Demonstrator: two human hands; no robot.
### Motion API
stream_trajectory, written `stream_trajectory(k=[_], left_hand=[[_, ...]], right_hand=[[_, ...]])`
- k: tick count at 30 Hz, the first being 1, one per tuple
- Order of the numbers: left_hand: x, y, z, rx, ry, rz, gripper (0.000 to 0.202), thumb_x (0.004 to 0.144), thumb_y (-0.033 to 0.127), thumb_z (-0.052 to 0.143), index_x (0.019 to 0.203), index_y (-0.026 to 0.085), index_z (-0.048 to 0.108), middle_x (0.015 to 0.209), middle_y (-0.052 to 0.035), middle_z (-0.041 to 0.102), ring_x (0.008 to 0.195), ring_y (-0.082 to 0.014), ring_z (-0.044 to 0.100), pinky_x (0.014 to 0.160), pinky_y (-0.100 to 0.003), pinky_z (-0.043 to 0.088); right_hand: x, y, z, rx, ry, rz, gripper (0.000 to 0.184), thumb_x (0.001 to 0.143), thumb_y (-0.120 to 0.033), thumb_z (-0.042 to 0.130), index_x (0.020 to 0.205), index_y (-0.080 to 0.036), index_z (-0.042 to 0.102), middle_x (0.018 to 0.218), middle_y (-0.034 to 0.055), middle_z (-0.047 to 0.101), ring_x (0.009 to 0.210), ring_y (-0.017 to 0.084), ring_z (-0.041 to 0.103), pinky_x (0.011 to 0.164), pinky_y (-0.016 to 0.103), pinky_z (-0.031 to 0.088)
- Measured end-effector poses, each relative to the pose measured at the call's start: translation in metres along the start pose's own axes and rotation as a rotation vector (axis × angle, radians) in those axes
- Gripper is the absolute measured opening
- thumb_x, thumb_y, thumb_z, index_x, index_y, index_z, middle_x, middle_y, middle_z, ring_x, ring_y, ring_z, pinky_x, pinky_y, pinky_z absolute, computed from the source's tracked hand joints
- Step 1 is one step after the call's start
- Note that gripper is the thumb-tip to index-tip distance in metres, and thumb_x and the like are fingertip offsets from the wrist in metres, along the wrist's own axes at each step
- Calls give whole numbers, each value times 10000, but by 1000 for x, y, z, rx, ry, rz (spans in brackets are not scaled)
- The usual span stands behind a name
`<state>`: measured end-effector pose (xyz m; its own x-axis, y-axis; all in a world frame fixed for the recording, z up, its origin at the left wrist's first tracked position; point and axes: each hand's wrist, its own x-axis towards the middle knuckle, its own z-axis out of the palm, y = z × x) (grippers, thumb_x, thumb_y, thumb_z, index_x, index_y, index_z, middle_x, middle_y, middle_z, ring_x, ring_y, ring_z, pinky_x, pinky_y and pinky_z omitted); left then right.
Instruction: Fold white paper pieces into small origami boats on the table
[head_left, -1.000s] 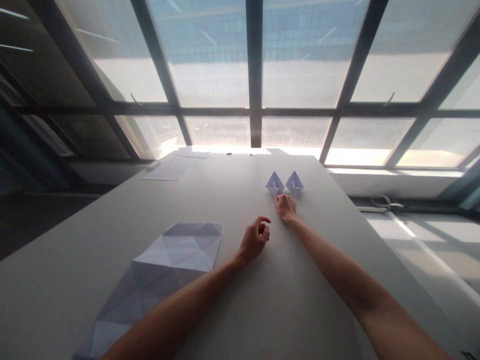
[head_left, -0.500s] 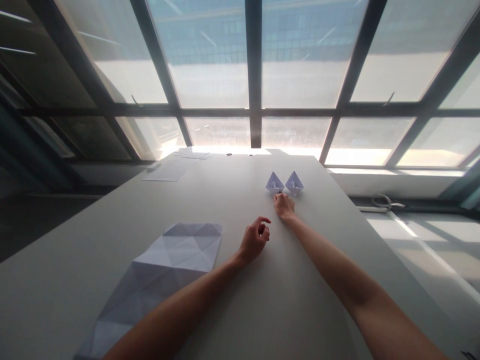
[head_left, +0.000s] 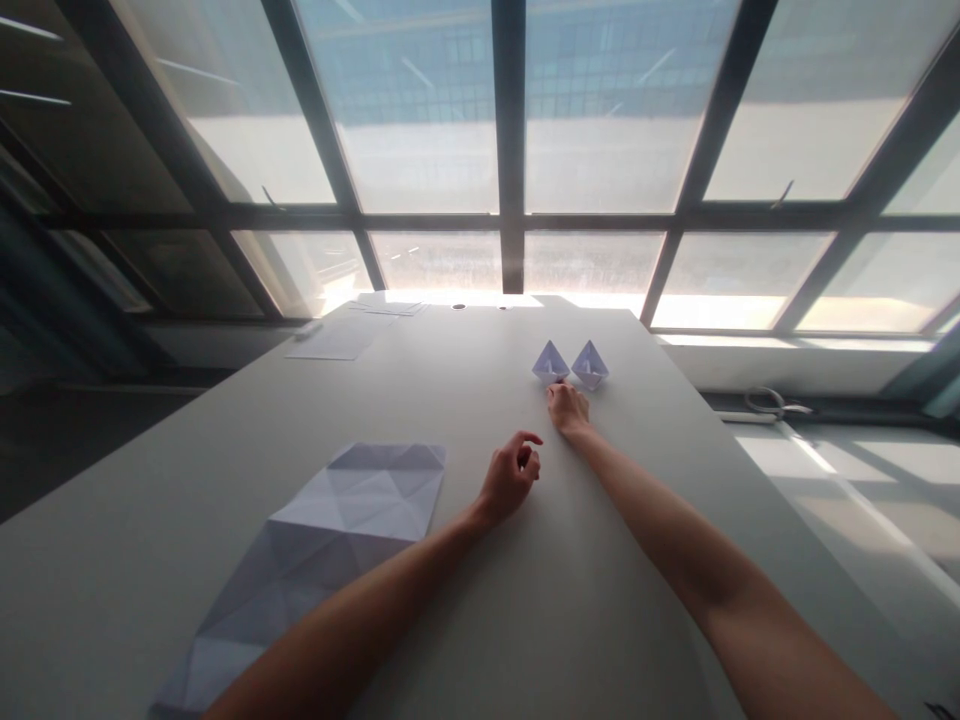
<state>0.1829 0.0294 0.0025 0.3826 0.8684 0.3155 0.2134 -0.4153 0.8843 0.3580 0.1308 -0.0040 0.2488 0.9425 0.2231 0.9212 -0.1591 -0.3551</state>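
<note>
Two folded paper boats stand side by side toward the far right of the table: a left paper boat [head_left: 550, 361] and a right paper boat [head_left: 590, 366]. My right hand [head_left: 568, 406] reaches to the near side of the left boat, its fingers bent and closed at the boat's lower edge. The fingertips are partly hidden. Nearer to me, my left hand [head_left: 511, 470] hovers over or rests on the table, thumb and index finger apart, with nothing between them. A creased, unfolded paper sheet [head_left: 360, 500] lies to the left, partly under my left forearm in view.
The white table [head_left: 480, 390] stretches toward tall framed windows [head_left: 420, 170]. Flat paper sheets [head_left: 334, 340] lie at its far left corner. Two small round holes are near the far edge. A coiled cable [head_left: 765, 402] lies by the wall on the right.
Almost nothing differs. The view has shifted very slightly, while both hands and the paper boats keep their places.
</note>
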Motion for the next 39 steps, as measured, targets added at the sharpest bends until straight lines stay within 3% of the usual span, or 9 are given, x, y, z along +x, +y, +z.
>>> stream_trajectory(k=[7,11,15,19,23,26,28,32,39], left_hand=[[-4,4,-9,-49,19,-13,179,835,219,479,971,172,587,540,69,521,500,-105,488,531,-203,373],[6,14,-29,-152,122,-31,195,800,186,476,969,167,571,543,60,544,504,-106,507,516,-197,388],[23,32,-74,-94,116,-94,197,762,151,507,942,139,586,551,31,588,470,-96,507,488,-189,385],[26,44,-141,155,88,-112,198,781,133,504,951,140,606,615,-3,646,498,-111,560,519,-206,427],[-9,36,-200,587,71,-107,175,824,190,554,969,182,651,812,-45,708,677,-156,644,631,-241,470],[-59,21,-224,852,101,-112,192,852,181,539,998,187,663,912,-71,704,826,-206,656,758,-299,484],[-94,11,-230,1013,125,-58,208,856,179,543,1028,186,660,1027,-96,678,981,-255,623,858,-360,466],[-146,-7,-235,1140,173,-35,314,871,177,525,1171,206,611,1220,-115,601,1128,-290,543,898,-414,449],[-174,-16,-246,1137,238,11,386,888,138,469,1262,201,540,1291,-129,552,1240,-287,460,1019,-442,366]], right_hand=[[-22,-7,-1,109,21,-49,391,992,-278,337,1003,-184,716,1112,129,674,941,219,633,811,288,417],[-43,-22,0,240,-23,-159,346,968,-312,407,929,-181,724,962,90,720,872,196,637,764,260,413],[-63,-53,5,397,-126,-259,321,938,-300,445,904,-166,734,801,42,729,708,160,636,660,228,422],[-87,-98,9,519,-225,-337,268,898,-227,493,1001,-160,730,819,28,744,704,142,654,647,205,448],[-110,-143,11,559,-266,-379,255,880,-214,551,1071,-194,719,969,45,747,805,157,675,743,232,480],[-124,-176,16,552,-277,-387,239,861,-233,610,1074,-210,716,1018,49,738,899,175,672,826,259,476],[-133,-197,22,541,-284,-391,249,838,-253,652,1075,-206,711,1023,57,733,931,184,664,848,268,467],[-150,-236,37,532,-287,-402,202,801,-263,690,992,-204,715,970,57,723,897,183,655,815,267,462],[-168,-277,51,582,-224,-453,145,717,-216,689,854,-190,650,923,31,650,816,150,587,773,258,453]])
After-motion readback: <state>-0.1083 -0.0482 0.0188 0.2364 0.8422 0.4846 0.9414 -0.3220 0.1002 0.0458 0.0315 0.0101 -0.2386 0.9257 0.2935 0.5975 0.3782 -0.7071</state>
